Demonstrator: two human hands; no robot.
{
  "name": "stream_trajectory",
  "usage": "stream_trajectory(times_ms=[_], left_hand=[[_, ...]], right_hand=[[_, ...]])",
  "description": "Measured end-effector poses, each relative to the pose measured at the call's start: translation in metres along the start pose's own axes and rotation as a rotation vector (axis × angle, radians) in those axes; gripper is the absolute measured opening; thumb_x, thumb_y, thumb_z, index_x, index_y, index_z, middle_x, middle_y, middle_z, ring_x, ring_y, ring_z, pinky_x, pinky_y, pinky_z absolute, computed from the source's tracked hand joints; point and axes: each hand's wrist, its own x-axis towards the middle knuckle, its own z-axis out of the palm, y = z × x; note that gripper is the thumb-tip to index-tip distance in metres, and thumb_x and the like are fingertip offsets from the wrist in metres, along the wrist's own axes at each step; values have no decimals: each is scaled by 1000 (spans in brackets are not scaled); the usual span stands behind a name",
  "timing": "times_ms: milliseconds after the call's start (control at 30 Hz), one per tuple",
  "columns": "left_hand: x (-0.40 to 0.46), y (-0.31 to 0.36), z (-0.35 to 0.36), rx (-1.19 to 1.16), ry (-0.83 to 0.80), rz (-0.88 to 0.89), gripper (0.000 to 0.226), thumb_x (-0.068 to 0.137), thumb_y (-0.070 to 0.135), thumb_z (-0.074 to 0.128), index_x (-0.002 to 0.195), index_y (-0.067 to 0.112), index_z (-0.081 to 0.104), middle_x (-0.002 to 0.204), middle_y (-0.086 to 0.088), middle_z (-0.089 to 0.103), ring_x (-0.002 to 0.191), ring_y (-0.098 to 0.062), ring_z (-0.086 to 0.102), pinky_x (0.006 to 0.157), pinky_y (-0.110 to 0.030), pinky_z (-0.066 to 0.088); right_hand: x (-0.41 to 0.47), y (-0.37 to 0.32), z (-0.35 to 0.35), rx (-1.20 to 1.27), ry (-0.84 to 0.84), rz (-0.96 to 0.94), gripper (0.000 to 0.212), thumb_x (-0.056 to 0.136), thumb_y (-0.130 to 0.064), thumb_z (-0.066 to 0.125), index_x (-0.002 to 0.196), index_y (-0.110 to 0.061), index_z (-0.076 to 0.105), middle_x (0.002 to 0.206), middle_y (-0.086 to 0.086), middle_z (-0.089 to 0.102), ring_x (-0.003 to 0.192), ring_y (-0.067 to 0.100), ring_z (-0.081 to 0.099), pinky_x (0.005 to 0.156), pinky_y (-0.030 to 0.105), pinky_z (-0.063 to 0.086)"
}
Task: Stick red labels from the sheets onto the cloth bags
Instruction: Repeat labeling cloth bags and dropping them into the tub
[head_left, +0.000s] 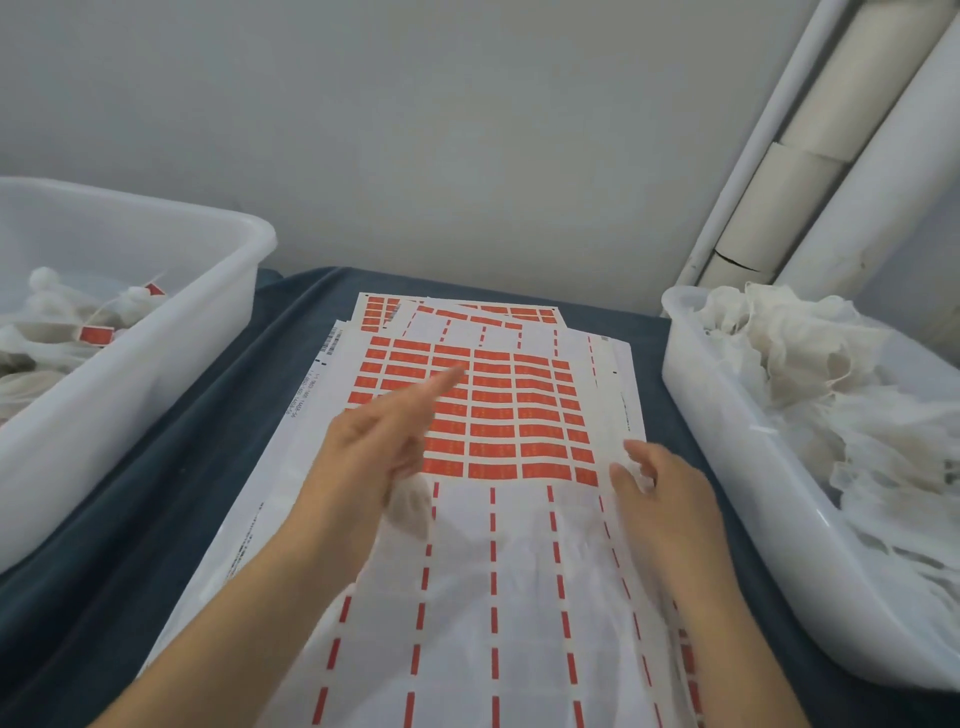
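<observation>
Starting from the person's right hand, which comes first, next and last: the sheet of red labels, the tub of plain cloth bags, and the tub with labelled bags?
1. Sheet of red labels: under the right hand.
2. Tub of plain cloth bags: just to its right.
3. Tub with labelled bags: far left, beyond the left hand.

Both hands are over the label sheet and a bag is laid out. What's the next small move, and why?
Probably bring the left hand down to peel one red label off the label sheet. Its forefinger points over the remaining rows and pinches nothing, while the right hand grips a thin cloth bag at the sheet's edge, with no label visible on it.
</observation>
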Motion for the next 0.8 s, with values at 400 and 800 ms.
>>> stream_trajectory(times_ms=[400,800], left_hand=[[22,-76,84,1183,-215,247,49,90,50,48,135,32,41,131,11,44,118,-10,41,103,-28,32],[23,-78,77,1021,-113,280,55,85,52,52,137,37,39,129,16,43,118,-6,40,106,-26,34]], right_hand=[[13,13,-8,328,-35,119,37,86,-26,65,119,-31,49,109,-7,59,73,-1,55,55,19,44],[13,10,-16,527,-320,173,27,77,-28,75,94,-35,56,89,-11,67,67,16,70,55,28,55]])
